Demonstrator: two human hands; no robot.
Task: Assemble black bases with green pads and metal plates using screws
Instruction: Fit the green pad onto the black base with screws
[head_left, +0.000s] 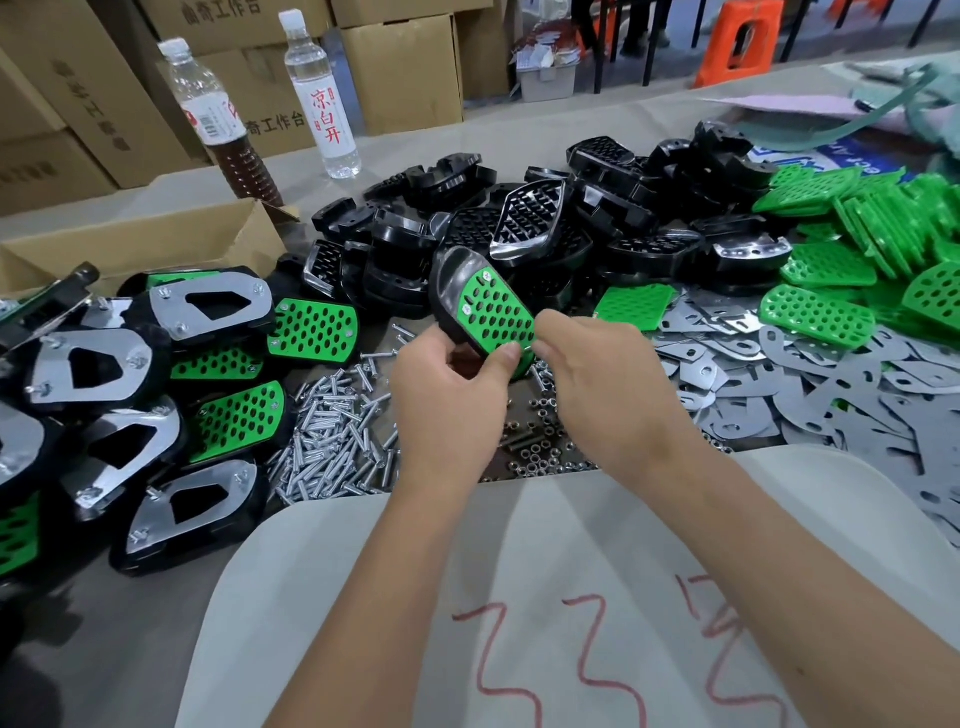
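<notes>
So the black base (451, 291) is up in the air over the bench (78, 634), right above the screw pile, with one green pad (496, 317) already seated on it. Its long axis runs diagonally, the rounded black end pointing up and away to the left, the near end down toward the hands. Two screw heads show on the pad's far end, one at each corner.

The left hand (447, 395) grips the near end from below, thumb pressed flat on the pad's edge, fingers curled underneath. The right hand (602, 379) comes in from the right and its fingers are pinched together at the pad's lower corner; what exactly they pinch is hidden, can't tell.

Directly under the hands there's a heap of loose screws (332, 431), way too many to count, and a scatter of small nuts (540, 457) just right of them. Left of that sits a stack of finished pieces (156, 395): I count about five showing a metal plate up and about four showing green up. Behind the held piece there's a big pile of bare black bases (571, 223), easily a couple dozen. On the right, a heap of loose green pads (852, 244) sits over a spread of flat metal plates (831, 395).

Further back: two bottles (322, 98) standing upright, one clear, one with brown liquid, and an open cardboard box (156, 244) on the bench.
</notes>
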